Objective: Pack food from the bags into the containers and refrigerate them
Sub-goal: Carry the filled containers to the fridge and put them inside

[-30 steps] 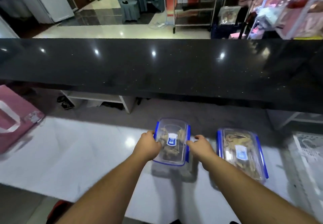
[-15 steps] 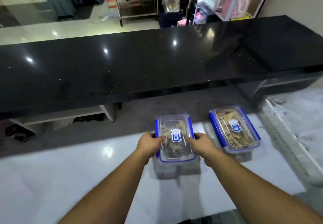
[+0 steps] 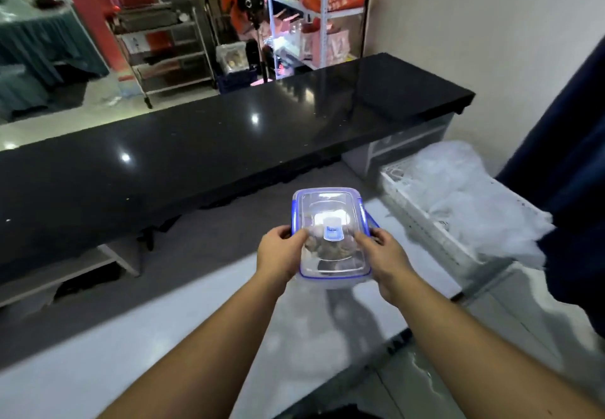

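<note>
A black counter (image 3: 203, 156) is running across the view behind a white worktop (image 3: 98, 363). To the right a white rack (image 3: 422, 212) w/ a heap of clear plastic (image 3: 471, 196) is sitting just beside the worktop's far end; a dark curtain (image 3: 576, 163) is hanging at the far right. Metal shelves (image 3: 163, 48) and a fan (image 3: 247, 1) are standing well behind the counter. Both hands are gripping a box (image 3: 330, 232) by its long sides, holding it above the worktop, between counter and person: left hand (image 3: 278, 255) curling on the left edge, right hand (image 3: 384, 256) on the right. Lid is clear w/ blue clips, on the box; brownish food is showing thru it, too blurred to name.
</note>
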The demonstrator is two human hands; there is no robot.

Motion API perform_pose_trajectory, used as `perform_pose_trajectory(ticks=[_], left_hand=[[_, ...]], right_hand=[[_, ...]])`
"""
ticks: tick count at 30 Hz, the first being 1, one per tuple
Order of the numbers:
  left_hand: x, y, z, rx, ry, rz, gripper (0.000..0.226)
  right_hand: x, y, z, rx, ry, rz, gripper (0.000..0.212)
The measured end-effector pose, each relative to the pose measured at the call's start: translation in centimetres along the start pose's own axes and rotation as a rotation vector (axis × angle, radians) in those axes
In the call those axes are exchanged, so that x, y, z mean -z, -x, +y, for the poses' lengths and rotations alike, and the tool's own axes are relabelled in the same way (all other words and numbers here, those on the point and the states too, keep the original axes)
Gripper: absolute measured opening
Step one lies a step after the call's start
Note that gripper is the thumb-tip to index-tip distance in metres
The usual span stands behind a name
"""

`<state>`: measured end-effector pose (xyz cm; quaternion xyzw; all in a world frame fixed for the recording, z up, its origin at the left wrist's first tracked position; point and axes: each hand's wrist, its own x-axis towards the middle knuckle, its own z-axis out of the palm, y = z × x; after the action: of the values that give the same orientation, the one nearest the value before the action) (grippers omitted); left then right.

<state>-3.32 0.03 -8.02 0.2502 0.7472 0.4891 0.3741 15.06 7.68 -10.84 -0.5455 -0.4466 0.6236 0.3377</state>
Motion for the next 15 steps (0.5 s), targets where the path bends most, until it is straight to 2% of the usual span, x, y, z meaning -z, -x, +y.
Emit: perform_pose_trajectory(ticks=[5,9,12,15], left_hand=[[-10.6,4.4,3.0,-0.057,-0.010,-0.143,0.015],[-20.2,8.6,4.0,-0.105,-0.008,-0.317,0.014],[-27.1,12.3,4.6,-0.131,-0.023,-0.445,0.016],[-33.4,16.1,4.9,-0.159,-0.035,-0.558,0.016]], right_hand=[[11.6,1.6,-0.7,0.053,-0.097,0.179,0.032],[22.0,4.1,-0.6,0.126,-0.103,0.333,0.045],[29.7,6.5,0.2,0.135,-0.143,0.422,0.031],[36.4,9.3,1.2,0.135,-0.160,0.519,0.047]])
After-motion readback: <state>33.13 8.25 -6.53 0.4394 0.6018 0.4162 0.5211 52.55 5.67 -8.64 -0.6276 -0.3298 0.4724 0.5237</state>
